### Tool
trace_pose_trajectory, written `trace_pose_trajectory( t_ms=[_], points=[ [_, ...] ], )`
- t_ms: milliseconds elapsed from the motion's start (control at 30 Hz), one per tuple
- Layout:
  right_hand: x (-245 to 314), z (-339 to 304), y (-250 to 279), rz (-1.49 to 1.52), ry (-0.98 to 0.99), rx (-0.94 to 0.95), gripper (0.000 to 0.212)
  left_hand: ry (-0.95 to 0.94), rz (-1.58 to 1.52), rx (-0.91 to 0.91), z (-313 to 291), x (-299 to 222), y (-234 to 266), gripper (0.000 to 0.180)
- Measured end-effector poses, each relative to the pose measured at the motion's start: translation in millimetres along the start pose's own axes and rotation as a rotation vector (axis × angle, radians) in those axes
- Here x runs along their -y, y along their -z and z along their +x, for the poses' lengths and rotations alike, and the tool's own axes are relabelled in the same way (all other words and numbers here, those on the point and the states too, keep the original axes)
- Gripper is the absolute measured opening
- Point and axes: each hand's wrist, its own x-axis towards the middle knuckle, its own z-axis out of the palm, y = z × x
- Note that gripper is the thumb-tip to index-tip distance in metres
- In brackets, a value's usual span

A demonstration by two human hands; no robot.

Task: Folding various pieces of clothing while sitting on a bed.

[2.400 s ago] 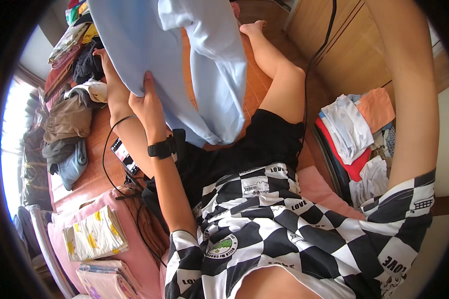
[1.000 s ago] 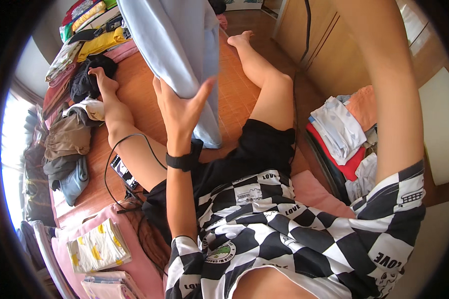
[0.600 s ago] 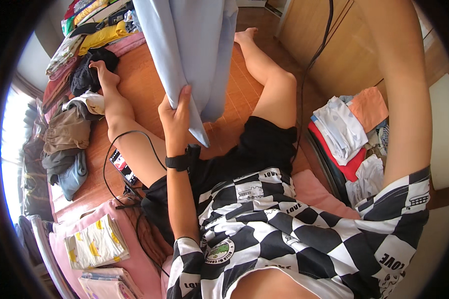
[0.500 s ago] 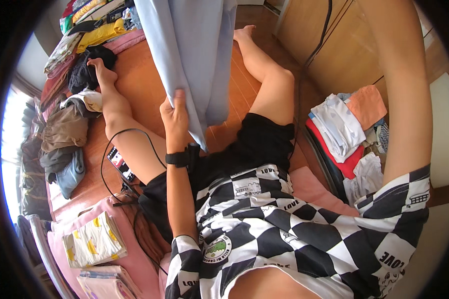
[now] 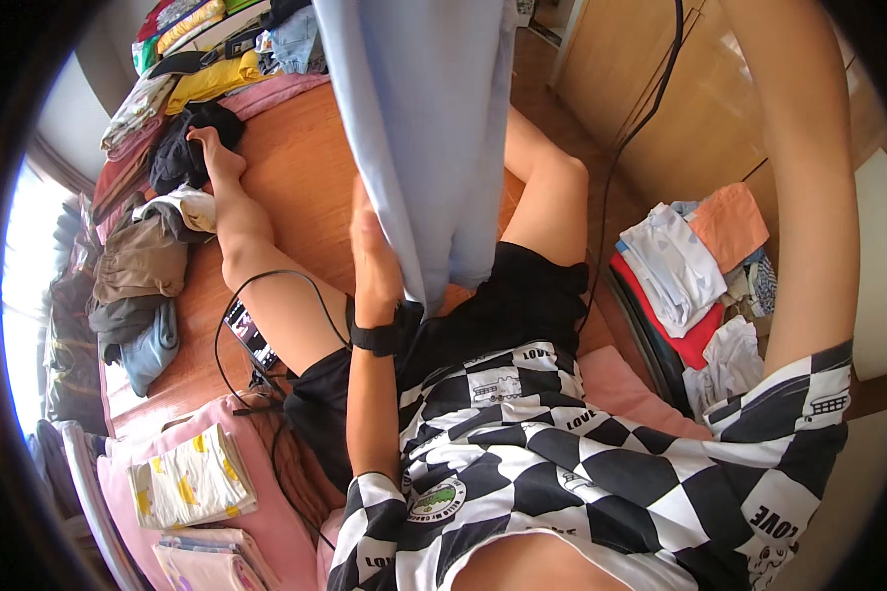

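Note:
A light blue piece of cloth, apparently a garment [image 5: 429, 138], hangs in long folds in front of me and runs out past the top edge. Its lower end reaches down to my black shorts. At the left edge of the cloth is my left hand [image 5: 375, 251], upright and against the fabric. Its fingers are blurred and partly behind the folds, so their grip is unclear. A black band [image 5: 375, 340] circles the left wrist. My right arm [image 5: 808, 177] is raised high on the right, and its hand lies beyond the picture.
Folded clothes [image 5: 675, 266] fill an open case on the right, before wooden cabinet doors [image 5: 700, 98]. Rumpled clothes [image 5: 143, 261] lie at the left, with piles [image 5: 207, 94] farther back. Yellow-patterned folded cloth [image 5: 192, 478] rests on pink fabric. A black cable [image 5: 217, 325] loops beside my leg.
The light blue garment has shifted right and hangs slightly lower. My left hand has moved right with it; its thumb, earlier over the cloth's front, now sits at the edge.

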Motion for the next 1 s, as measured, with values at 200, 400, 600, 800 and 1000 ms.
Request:
trace_pose_trajectory(
  t_ms=[200,400,600,800,1000],
  points=[
    [-0.3,9.3,-3.8,0.039,-0.01,0.004,0.073,-0.282,1.249,-0.169,-15.5,-40.3,-7.7,0.04],
    [-3.3,11.0,-7.6,0.086,-0.039,0.006,0.075,0.157,0.795,0.04,-20.6,-60.4,23.9,0.019],
    [-5.1,11.5,-7.3,0.122,-0.059,0.006,0.077,0.267,0.419,0.105,-18.8,-13.9,36.6,0.025],
    [-7.3,11.1,-10.8,0.132,-0.069,0.01,0.079,0.276,0.624,-0.032,-10.8,29.9,40.9,0.032],
    [-12.6,10.0,-19.2,0.129,-0.079,0.014,0.082,-0.232,1.178,-0.199,-2.3,33.7,62.4,0.046]
  ],
)
